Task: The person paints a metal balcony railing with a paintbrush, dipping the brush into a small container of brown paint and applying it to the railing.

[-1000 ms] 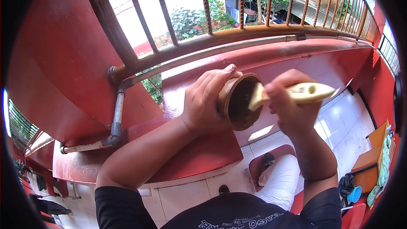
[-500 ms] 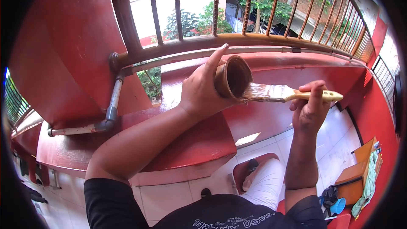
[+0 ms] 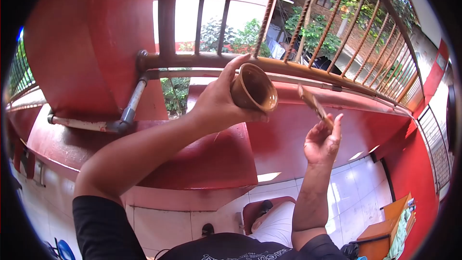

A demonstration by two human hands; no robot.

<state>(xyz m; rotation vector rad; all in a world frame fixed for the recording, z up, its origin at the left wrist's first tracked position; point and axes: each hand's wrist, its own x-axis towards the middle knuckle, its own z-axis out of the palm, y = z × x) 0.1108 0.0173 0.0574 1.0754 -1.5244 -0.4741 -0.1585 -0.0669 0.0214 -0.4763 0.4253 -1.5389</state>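
My left hand [image 3: 222, 100] is wrapped round a brown cup [image 3: 240, 92], which is tilted so that its open mouth faces right and towards me. Brown liquid coats the inside of the cup. A paintbrush [image 3: 315, 106] is pinched between the fingers of my right hand [image 3: 323, 143]. Its bristle end points up and left, near the lower rail, and is seen nearly edge-on. The brush is apart from the cup. Just above both hands runs the brown metal railing [image 3: 288, 67] with its upright bars.
Beneath the railing runs a grey pipe [image 3: 131, 110], bending down beside the red pillar [image 3: 91, 43]. Below my left arm is a red ledge [image 3: 211, 163]. A wooden cabinet [image 3: 378, 233] with a green cloth [image 3: 399, 240] stands at lower right on the white tiled floor [image 3: 353, 188].
The paintbrush has come out of the cup's mouth and turned from level to upright. My right hand has moved left and lower. The view has shifted to the right.
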